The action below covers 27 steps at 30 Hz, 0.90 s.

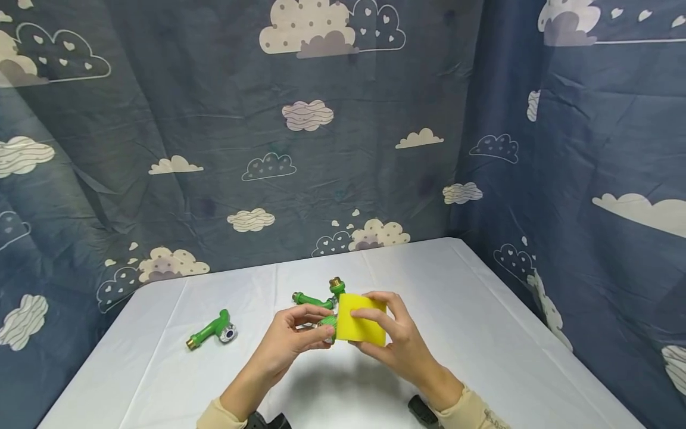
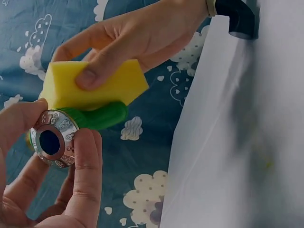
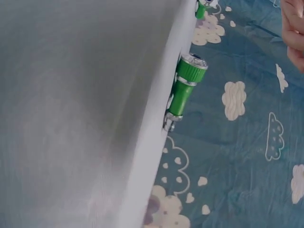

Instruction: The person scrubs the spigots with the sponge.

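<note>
Got a tap [image 2: 71,122] pinched by its round end in left hand [image 1: 289,333], plus a sponge [image 1: 359,332] gripped in right hand [image 1: 405,336], snug against the tap.

Green valve [image 1: 329,322] partly behind sponge [image 1: 360,326], head view

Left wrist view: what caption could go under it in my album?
Left grip on a green tap, right grip on a yellow sponge that appears to touch it.

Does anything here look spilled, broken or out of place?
Nothing stands out: the left hand holds a green fitting, the right hand a yellow sponge, and the white tabletop shows no spill.
</note>
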Tool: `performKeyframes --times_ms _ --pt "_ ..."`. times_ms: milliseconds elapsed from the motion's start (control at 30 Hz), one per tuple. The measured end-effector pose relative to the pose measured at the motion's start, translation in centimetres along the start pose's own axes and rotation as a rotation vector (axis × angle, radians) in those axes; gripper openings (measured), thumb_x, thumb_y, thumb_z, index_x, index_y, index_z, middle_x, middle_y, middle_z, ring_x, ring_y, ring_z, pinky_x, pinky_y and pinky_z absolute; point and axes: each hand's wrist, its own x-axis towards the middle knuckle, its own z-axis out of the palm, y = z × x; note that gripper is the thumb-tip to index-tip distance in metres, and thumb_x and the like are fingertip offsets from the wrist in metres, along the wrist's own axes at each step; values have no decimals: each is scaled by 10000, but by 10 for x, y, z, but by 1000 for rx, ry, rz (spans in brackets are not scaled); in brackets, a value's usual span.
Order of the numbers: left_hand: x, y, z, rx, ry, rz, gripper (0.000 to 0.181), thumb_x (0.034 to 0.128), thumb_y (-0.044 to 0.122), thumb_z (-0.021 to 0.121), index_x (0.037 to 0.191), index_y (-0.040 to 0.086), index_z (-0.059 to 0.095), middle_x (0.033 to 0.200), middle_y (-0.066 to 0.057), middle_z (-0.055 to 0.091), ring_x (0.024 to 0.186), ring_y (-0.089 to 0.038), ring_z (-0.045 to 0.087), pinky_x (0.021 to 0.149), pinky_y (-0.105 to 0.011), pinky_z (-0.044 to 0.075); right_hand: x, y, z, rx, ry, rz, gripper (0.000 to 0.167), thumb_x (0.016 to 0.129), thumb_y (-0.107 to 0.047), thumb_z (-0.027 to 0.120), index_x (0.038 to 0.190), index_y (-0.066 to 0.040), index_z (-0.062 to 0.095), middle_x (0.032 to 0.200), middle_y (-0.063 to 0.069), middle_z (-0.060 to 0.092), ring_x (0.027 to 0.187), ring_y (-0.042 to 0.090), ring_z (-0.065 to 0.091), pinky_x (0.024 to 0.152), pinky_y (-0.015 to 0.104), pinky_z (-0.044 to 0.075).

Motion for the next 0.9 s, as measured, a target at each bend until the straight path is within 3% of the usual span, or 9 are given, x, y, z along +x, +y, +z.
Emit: performKeyframes --times_ms 200,500,667,900 --pt "0 2 -5 30 -14 69 417 916 59 827 1295 -68 704 1096 -15 717 846 -118 728 838 -291 653 4 1 -2 148 64 211 537 835 -29 888 1309 -158 672 1319 76 632 1203 166 621 1041 242 554" --pt "-3 3 -12 49 -90 190 431 927 16 794 1337 -63 688 1071 61 679 867 -43 613 796 -199 574 8 0 -11 559 -158 481 331 1042 -74 654 1366 -131 611 1297 -25 679 1128 108 659 915 296 572" --pt "-3 6 -12 38 -127 257 424 937 -2 784 1340 -59 661 1229 50 735 1016 -55 661 867 -191 601 9 1 -13 658 -245 518 294 1064 -104 617 1357 -88 605 1278 7 679 1095 143 675 849 294 581" --pt "-7 11 -11 102 -256 388 342 915 -31 809 1249 -46 736 1303 -106 676 1279 -119 635 1128 -273 556 7 -1 -12 602 -343 507 303 1051 -145 658 1352 -110 653 1268 119 709 1089 140 665 922 302 574"
